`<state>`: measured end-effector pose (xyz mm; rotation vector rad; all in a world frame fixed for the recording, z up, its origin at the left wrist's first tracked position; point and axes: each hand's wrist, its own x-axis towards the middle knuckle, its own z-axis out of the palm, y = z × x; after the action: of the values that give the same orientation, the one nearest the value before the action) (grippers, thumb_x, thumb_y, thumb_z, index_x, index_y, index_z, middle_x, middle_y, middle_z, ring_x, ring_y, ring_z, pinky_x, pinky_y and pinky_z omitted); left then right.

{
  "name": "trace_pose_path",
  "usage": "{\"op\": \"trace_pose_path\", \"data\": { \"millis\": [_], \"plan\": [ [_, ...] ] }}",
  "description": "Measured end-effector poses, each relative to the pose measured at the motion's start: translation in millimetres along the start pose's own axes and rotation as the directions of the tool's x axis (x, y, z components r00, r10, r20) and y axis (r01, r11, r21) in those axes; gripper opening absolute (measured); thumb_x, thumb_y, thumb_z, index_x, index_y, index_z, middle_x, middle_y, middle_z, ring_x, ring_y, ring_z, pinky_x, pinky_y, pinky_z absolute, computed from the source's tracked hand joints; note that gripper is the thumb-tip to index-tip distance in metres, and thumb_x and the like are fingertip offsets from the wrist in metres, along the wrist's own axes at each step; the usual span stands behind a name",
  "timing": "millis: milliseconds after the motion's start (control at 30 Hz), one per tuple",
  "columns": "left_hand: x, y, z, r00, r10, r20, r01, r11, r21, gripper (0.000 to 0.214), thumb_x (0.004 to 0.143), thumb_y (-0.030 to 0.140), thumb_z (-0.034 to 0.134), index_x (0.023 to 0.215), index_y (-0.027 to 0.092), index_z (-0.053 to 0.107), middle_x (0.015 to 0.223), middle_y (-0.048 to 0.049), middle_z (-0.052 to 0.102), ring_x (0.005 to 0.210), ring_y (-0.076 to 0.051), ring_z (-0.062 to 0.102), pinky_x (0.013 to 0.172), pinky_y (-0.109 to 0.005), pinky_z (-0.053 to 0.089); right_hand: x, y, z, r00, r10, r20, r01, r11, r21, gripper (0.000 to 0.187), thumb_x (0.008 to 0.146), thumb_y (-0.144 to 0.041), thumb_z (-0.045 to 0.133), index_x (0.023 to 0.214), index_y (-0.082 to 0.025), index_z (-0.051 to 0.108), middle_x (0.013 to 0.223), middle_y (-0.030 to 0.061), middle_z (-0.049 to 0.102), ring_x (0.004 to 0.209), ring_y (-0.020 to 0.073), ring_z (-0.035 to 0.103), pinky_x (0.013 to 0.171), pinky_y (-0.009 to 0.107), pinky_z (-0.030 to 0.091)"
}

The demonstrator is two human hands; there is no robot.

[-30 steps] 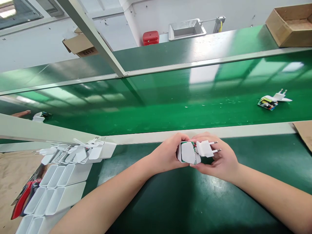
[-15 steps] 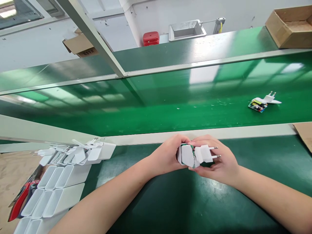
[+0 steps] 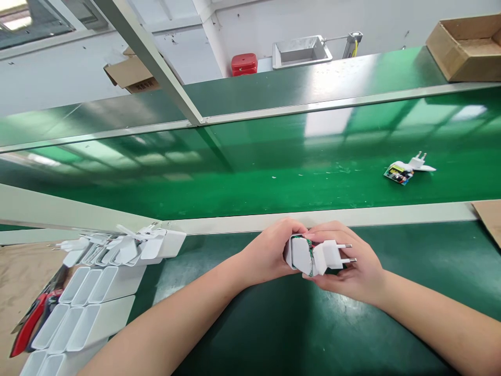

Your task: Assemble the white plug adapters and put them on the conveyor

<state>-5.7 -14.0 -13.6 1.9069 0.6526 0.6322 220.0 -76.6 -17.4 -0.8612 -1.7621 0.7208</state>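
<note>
charger (image 3: 319,257): held over the desk (image 3: 250,339) near its far edge, between both hands; contact with the desk not certain.

at far left, a red-handled tool (image 3: 29,326), then white cases (image 3: 113,284) in rows with open mouths, well apart from the held work. just behind these cases, a heap of white plug parts (image 3: 129,248), near the pale rail (image 3: 410,215).

next, left hand (image 3: 266,256), wrapped round the charger's left end, fingers closed on the white casing (image 3: 288,255). long axis of the charger roughly left to right, nearly parallel to the rail. right of the casing, a flat white panel (image 3: 301,256); then a narrow gap, with a green edge and a hint of red, too small to name.

right of that gap, plug (image 3: 332,256): in line with the casing, but not flush. key relation, as a judgement: casing on the left, plug on the right, gap between, right hand (image 3: 352,263) nearer to the plug. right fingers curled, pinching the charger above and below the gap; plug body in front of the curled fingers, seemingly not clasped itself. pins (image 3: 345,246) pointing right, away from the casing.

beyond the rail, to the right, a second plug with board (image 3: 400,173), on the green strip (image 3: 250,193), well apart from both hands.

at the right edge, cardboard (image 3: 489,216).
</note>
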Motion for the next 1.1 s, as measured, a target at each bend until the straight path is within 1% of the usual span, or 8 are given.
{"op": "trace_pose_path", "data": {
  "millis": [100, 333, 467, 600, 733, 867, 1000, 1100],
  "plan": [
    [-0.1, -0.2, -0.4, 1.000, 0.024, -0.002, -0.024, 1.000, 0.001, 0.052, 0.083, 0.042, 0.092, 0.119, 0.024, 0.058, 0.115, -0.0062, 0.074, 0.098, -0.023, 0.072, 0.082, -0.034, 0.055, -0.3, -0.4, 0.2, 1.000, 0.001, 0.003, -0.001, 1.000, -0.003, 0.065, 0.086, -0.024, 0.088, 0.145, -0.033, 0.062, 0.123, 0.0093, 0.076, 0.111, 0.0288, 0.077, 0.094, 0.042, 0.068],
    [-0.5, -3.5, -0.7, 1.000, 0.022, 0.007, -0.022, 1.000, 0.002, 0.054, 0.083, 0.043, 0.092, 0.120, 0.024, 0.058, 0.116, -0.0070, 0.074, 0.099, -0.023, 0.072, 0.083, -0.035, 0.056, 1.0, -1.9, 0.6, 1.000, -0.030, -0.007, 0.030, 1.000, 0.001, 0.070, 0.084, -0.017, 0.087, 0.148, -0.030, 0.061, 0.123, 0.0103, 0.075, 0.112, 0.0282, 0.076, 0.095, 0.041, 0.067],
    [0.0, -3.1, -0.2, 1.000, 0.029, 0.003, -0.029, 1.000, 0.006, 0.053, 0.083, 0.042, 0.092, 0.119, 0.024, 0.057, 0.115, -0.0072, 0.074, 0.099, -0.023, 0.071, 0.083, -0.035, 0.056, 1.2, -1.1, 0.9, 0.999, -0.040, -0.011, 0.040, 0.999, 0.007, 0.071, 0.083, -0.017, 0.088, 0.148, -0.030, 0.060, 0.123, 0.0099, 0.075, 0.113, 0.0281, 0.075, 0.095, 0.041, 0.067],
    [0.3, -0.5, 0.1, 1.000, 0.025, 0.001, -0.025, 1.000, 0.017, 0.051, 0.083, 0.042, 0.091, 0.117, 0.023, 0.058, 0.114, -0.0072, 0.074, 0.099, -0.023, 0.071, 0.083, -0.035, 0.056, 1.4, -0.9, 0.7, 0.999, -0.034, -0.001, 0.034, 0.999, 0.014, 0.069, 0.084, -0.017, 0.088, 0.146, -0.028, 0.061, 0.123, 0.0100, 0.074, 0.114, 0.0273, 0.074, 0.097, 0.040, 0.066],
    [0.0, 1.2, 0.0, 1.000, 0.013, 0.002, -0.013, 1.000, 0.025, 0.051, 0.083, 0.042, 0.091, 0.117, 0.023, 0.058, 0.115, -0.0072, 0.074, 0.100, -0.023, 0.072, 0.084, -0.035, 0.056, 1.6, -1.7, 0.5, 0.999, -0.046, 0.003, 0.046, 0.999, 0.005, 0.067, 0.084, -0.015, 0.087, 0.146, -0.027, 0.061, 0.124, 0.0095, 0.074, 0.115, 0.0256, 0.074, 0.098, 0.037, 0.065],
    [-0.5, 0.4, -0.3, 1.000, -0.014, 0.011, 0.014, 0.999, 0.030, 0.051, 0.083, 0.042, 0.091, 0.117, 0.022, 0.059, 0.115, -0.0066, 0.074, 0.099, -0.023, 0.072, 0.084, -0.035, 0.056, -0.2, -0.6, 0.1, 0.999, -0.031, 0.024, 0.031, 1.000, -0.004, 0.069, 0.084, -0.013, 0.087, 0.146, -0.026, 0.061, 0.127, 0.0095, 0.072, 0.116, 0.0245, 0.074, 0.100, 0.035, 0.064],
    [-0.9, -1.8, 0.0, 1.000, -0.023, 0.005, 0.023, 0.999, 0.037, 0.054, 0.081, 0.043, 0.093, 0.117, 0.022, 0.059, 0.114, -0.0058, 0.073, 0.098, -0.022, 0.071, 0.083, -0.035, 0.056, -1.9, 2.3, -0.1, 0.999, -0.011, 0.049, 0.011, 1.000, 0.002, 0.068, 0.084, -0.014, 0.088, 0.146, -0.027, 0.061, 0.129, 0.0098, 0.069, 0.120, 0.0248, 0.072, 0.102, 0.034, 0.063],
    [-1.0, -2.5, 0.4, 0.999, -0.042, 0.011, 0.041, 0.998, 0.051, 0.055, 0.080, 0.044, 0.093, 0.116, 0.022, 0.058, 0.113, -0.0058, 0.073, 0.098, -0.022, 0.070, 0.082, -0.034, 0.055, -1.6, 3.7, 0.2, 0.998, -0.009, 0.055, 0.008, 1.000, 0.016, 0.067, 0.085, -0.016, 0.088, 0.145, -0.027, 0.061, 0.130, 0.0099, 0.069, 0.120, 0.0247, 0.072, 0.102, 0.035, 0.062]
  ]
}}
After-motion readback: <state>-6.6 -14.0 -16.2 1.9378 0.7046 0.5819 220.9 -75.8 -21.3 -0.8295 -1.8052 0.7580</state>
